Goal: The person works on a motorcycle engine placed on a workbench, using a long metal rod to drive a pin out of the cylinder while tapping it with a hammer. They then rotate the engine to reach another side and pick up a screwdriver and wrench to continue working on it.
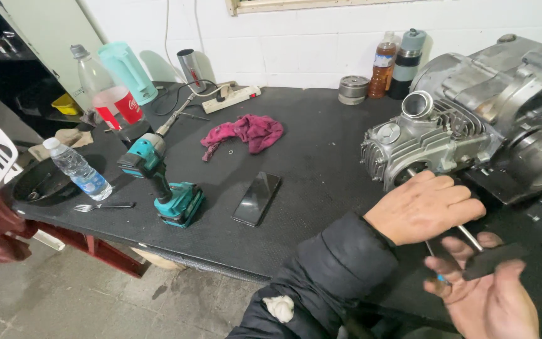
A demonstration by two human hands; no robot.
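Right hand [487,295], palm open, cradles a flat dark bar [494,260]; left hand [425,207], grip closed, holds a thin steel rod [468,236] beside the ribbed cast-metal engine [446,135].

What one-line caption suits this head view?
Left hand grips a metal rod at a small engine on the black bench; right hand holds a dark flat piece.

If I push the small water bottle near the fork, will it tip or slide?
The small water bottle already leans, so it would probably tip. It looks partly full, thus fairly light. Round, it may roll toward the fork.
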